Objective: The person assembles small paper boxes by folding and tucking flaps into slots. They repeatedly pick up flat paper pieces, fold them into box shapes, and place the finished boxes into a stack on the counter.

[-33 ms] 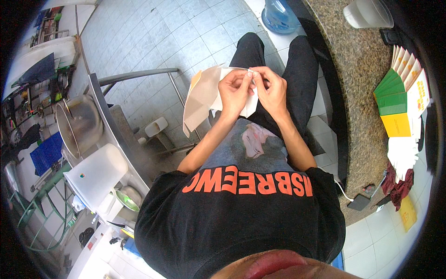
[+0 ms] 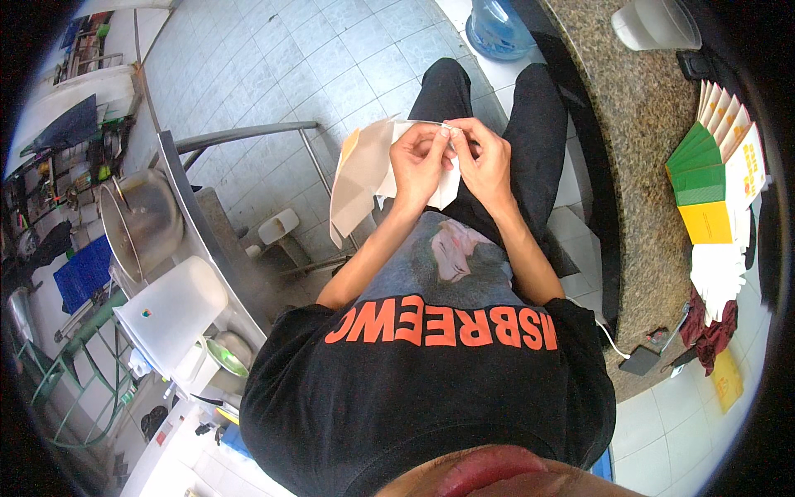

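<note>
In front of my lap I hold a folded cardboard piece (image 2: 362, 170), pale grey-white on its inner side with a bit of orange-yellow near its upper left corner. My left hand (image 2: 416, 161) pinches its upper edge between thumb and fingers. Right beside it, my right hand (image 2: 484, 163) is also closed on that edge, and the two thumbs nearly meet. One wide panel hangs out to the left of my left hand. A smaller white part shows below and between the hands. Whatever lies right under the fingertips is hidden.
On the granite counter (image 2: 588, 83) at right stand several fanned green, yellow and white cartons (image 2: 702, 178). A clear plastic tub (image 2: 658, 26), a maroon cloth (image 2: 710, 333) and a black device (image 2: 640, 360) are there too. At left are a metal rail (image 2: 248, 131) and a large pot (image 2: 145, 219).
The cardboard's left panel has swung slightly to the right, toward my left hand. Both hands keep the same place and grip.
</note>
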Available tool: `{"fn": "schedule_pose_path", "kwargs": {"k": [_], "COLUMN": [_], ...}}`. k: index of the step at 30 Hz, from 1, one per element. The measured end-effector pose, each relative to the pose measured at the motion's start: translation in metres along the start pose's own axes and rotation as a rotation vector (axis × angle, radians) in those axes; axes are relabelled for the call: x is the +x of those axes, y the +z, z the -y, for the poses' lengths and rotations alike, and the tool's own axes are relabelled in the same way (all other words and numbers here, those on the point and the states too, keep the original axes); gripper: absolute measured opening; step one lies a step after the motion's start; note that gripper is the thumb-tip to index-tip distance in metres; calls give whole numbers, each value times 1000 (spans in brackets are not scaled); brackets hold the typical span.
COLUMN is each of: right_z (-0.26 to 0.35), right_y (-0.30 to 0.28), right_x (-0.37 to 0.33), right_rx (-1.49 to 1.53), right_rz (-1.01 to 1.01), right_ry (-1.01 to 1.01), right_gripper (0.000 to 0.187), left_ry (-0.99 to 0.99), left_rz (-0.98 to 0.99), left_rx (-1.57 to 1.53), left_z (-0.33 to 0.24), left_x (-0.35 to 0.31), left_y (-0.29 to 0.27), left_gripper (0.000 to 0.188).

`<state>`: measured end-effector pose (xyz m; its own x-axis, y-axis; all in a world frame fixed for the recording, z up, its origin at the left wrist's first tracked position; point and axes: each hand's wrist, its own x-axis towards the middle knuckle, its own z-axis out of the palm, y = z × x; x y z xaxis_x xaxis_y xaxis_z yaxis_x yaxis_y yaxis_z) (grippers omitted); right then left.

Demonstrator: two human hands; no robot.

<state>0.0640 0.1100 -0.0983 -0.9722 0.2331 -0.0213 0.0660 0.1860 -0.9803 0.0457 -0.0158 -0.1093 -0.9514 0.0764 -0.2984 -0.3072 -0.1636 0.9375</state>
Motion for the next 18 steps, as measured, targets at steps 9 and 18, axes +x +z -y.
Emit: {"fn": "schedule_pose_path", "kwargs": {"k": [9,18], "right_z": [1,-8], "right_y": [6,13], "right_x": [-7,-7], "right_rx": [-143,-170], "right_rz": [-61,-114], "right_ry": [-167,-243], "right_gripper": [8,9], "left_ry": [-2,-66], "left_rz": [38,-30], "left_rx": [-56,-152], "left_z": [4,2], "left_x": [1,-5], "left_y": [-3,5], "left_gripper": [11,12]}}
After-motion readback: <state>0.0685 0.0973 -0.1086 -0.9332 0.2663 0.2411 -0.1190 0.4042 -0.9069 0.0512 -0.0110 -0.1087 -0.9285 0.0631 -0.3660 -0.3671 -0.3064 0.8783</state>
